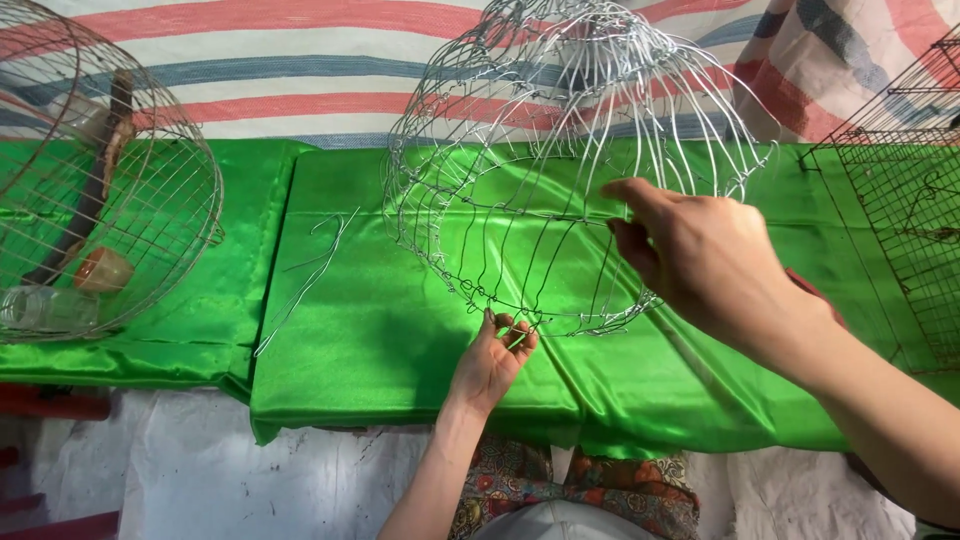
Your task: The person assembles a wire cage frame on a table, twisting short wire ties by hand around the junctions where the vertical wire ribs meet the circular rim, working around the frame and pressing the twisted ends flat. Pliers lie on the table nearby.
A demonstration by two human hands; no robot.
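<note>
**Ana:** Head view first, and it is the only one. How many cages do you count?

**Ben:** Three. One unfinished wire cage frame (pixel 570 160) is in hand, lying tilted on the green satin cloth (pixel 380 340). One finished round cage (pixel 100 190) sits well off to the left of both hands. One dark rectangular mesh cage (pixel 900 210) stands off to the right, beyond the right wrist.

**Ana:** And the hands?

**Ben:** Two, both bare. The left hand (pixel 495 360) is at the frame's lower rim ring, fingers curled shut around the wire there. The right hand (pixel 700 260) comes in from the right, with thumb and forefinger pinched together on one of the frame's upright ribs, higher up on the side.

**Ana:** So the frame lies between the two grips?

**Ben:** Yes, above the left grip and to the left of the right grip, its domed top pointing away toward the striped sheet (pixel 300 70).

**Ana:** Anything inside the containers?

**Ben:** The frame is bare wire with only the cloth showing through. The round cage holds one brown perch-like stick (pixel 100 170), one orange cup (pixel 103 270) and one clear cup (pixel 45 308). What the mesh cage holds I cannot tell.

**Ana:** Loose pieces?

**Ben:** A few bent loose wires (pixel 310 270) lie on the cloth, left of the left grip; their number is unclear.
</note>
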